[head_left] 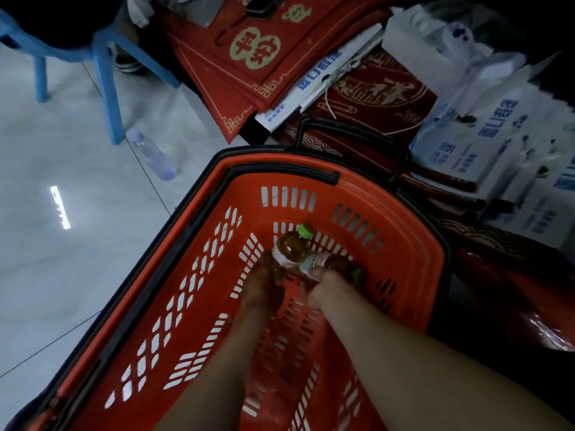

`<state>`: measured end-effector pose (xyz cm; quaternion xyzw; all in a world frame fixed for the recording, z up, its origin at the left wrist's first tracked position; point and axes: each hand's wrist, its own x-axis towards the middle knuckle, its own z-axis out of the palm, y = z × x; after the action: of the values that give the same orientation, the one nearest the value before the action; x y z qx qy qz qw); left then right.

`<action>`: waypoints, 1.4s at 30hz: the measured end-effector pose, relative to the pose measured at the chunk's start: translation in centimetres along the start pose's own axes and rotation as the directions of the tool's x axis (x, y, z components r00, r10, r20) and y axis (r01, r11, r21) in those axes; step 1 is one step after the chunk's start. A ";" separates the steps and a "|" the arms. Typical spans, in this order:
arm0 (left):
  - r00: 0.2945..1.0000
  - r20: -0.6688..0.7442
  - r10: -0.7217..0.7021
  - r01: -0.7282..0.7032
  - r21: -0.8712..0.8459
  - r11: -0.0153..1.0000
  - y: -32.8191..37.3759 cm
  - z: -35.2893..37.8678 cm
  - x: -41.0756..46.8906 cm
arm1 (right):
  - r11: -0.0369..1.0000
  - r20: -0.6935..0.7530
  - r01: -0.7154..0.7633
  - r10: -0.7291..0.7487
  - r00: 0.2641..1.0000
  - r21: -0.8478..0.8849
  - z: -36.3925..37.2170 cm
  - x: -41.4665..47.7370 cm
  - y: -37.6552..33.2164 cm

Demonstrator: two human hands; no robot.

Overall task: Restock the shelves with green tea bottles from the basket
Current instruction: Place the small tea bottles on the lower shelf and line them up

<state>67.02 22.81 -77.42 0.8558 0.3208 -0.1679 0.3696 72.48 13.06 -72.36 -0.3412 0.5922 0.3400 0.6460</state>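
Observation:
Both my arms reach down into a red plastic basket (348, 194) on the floor. My left hand (264, 284) grips a green tea bottle (291, 247), brown with a green cap pointing toward the far wall of the basket. My right hand (323, 284) grips a second green tea bottle (333, 262) that lies to the right, its green cap (356, 275) toward the basket's right wall. The two bottles touch near their labels. No shelf is in view.
A clear empty bottle (152, 154) lies on the tiled floor left of the basket, by a blue plastic stool (105, 73). Red printed boxes (249, 57) and white-and-blue cartons (485, 141) are piled just beyond and to the right of the basket.

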 end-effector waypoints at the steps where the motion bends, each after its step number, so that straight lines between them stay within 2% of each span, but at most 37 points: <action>1: 1.000 0.000 -0.021 0.021 0.011 1.000 0.2 -0.1 0.2 | 0.999 0.001 0.007 -0.007 1.000 0.051 0.3 -0.4 -0.5; 4: 1.000 -0.013 0.010 -0.009 0.095 0.995 0.5 -0.6 1.3 | 0.994 0.067 -0.014 0.007 0.998 0.106 0.5 -0.2 -0.4; 8: 0.999 -0.024 0.035 -0.033 0.075 0.997 0.3 -1.0 1.8 | 0.966 0.174 0.138 -0.100 0.980 -0.221 0.3 1.9 0.4; 10: 0.999 0.002 0.042 -0.043 0.017 0.999 -0.3 -1.1 1.3 | 0.854 0.185 0.233 -0.163 0.969 -0.466 0.5 1.8 0.1; 11: 0.999 0.017 0.030 -0.030 -0.022 0.999 -0.6 -1.2 0.8 | 0.748 0.172 0.315 -0.266 0.949 -0.584 0.5 1.8 0.0; 12: 0.999 0.019 0.027 -0.025 -0.087 0.996 -1.0 -1.2 0.4 | 0.634 0.188 0.412 -0.391 0.901 -0.655 0.1 1.5 0.0; 14: 1.000 0.016 0.005 -0.002 -0.185 0.983 -1.6 -1.6 -0.8 | 0.475 0.304 0.547 -0.496 0.813 -0.689 -1.5 0.5 0.3; 16: 1.000 0.004 -0.018 0.018 -0.211 0.977 -2.0 -2.4 -2.3 | 0.451 0.380 0.573 -0.449 0.808 -0.684 -2.9 -0.3 0.7; 18: 0.999 -0.005 0.035 -0.035 -0.239 0.970 -2.4 -3.4 -3.1 | 0.443 0.393 0.544 -0.390 0.833 -0.713 -3.5 -1.1 0.8; 21: 0.993 0.032 0.111 -0.102 -0.219 0.970 -1.6 -5.7 -4.7 | 0.322 0.457 0.524 -0.263 0.850 -0.788 -3.4 -3.3 0.3; 22: 0.990 0.031 0.137 -0.125 -0.249 0.960 -1.2 -6.6 -5.4 | 0.284 0.508 0.565 -0.254 0.823 -0.774 -3.4 -3.8 0.0; 25: 0.984 -0.004 0.180 -0.168 -0.370 0.914 0.3 -8.7 -7.7 | 0.397 0.606 0.636 -0.217 0.765 -0.661 -4.1 -6.2 -0.9; 27: 0.975 -0.036 0.219 -0.211 -0.446 0.870 1.6 -9.8 -9.4 | 0.393 0.672 0.687 -0.201 0.713 -0.612 -4.7 -7.9 -2.0; 29: 0.963 -0.046 0.264 -0.248 -0.524 0.814 3.5 -10.5 -11.3 | 0.363 0.753 0.763 -0.205 0.625 -0.535 -5.0 -9.7 -2.9; 32: 0.943 -0.088 0.322 -0.303 -0.635 0.711 7.2 -11.4 -14.4 | 0.392 0.827 0.812 -0.184 0.531 -0.433 -6.1 -14.1 -4.6; 36: 0.885 -0.143 0.444 -0.429 -0.624 0.653 11.7 -13.0 -17.7 | 0.359 0.905 0.878 -0.164 0.392 -0.316 -8.2 -18.4 -6.9; 39: 0.844 -0.178 0.506 -0.494 -0.627 0.602 14.8 -14.3 -19.4 | 0.294 0.930 0.930 -0.223 0.292 -0.221 -9.9 -22.4 -8.8; 42: 0.787 -0.209 0.580 -0.548 -0.667 0.505 18.7 -14.6 -20.8 | 0.233 0.910 0.969 -0.377 0.171 -0.086 -11.9 -26.4 -11.0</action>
<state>64.96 15.02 -46.94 0.7037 0.0552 0.0776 0.7041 73.62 -3.82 -46.35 -0.6240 -0.1582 0.2599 0.7198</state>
